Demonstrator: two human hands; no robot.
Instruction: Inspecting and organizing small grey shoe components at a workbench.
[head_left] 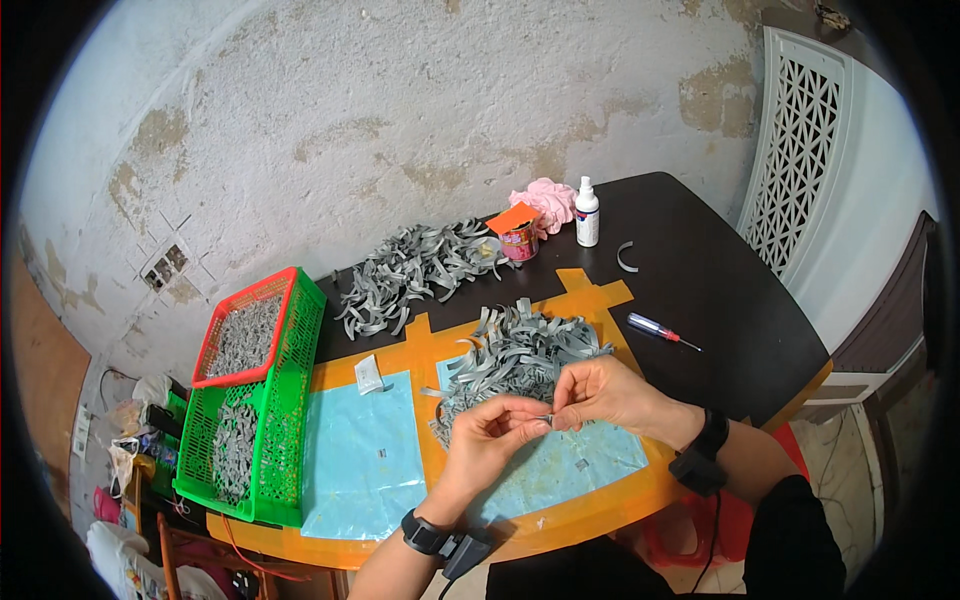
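My left hand [488,440] and my right hand [612,394] meet over the near part of the table. Their fingertips pinch a small grey piece [546,419] between them, mostly hidden by the fingers. Just beyond lies a heap of grey curved strips [520,350], with smaller grey pieces along its near left side. Under my hands is a light blue sheet [610,450] framed by orange tape [428,440]. One tiny grey piece [582,465] rests on that sheet, near my right wrist.
On the left, a red basket [292,290] sits over a green basket [262,440]; both hold small grey pieces. Farther back are more grey strips [420,270], a can [519,242], pink cloth [548,200] and a white bottle [587,215]. A screwdriver [655,327] lies right.
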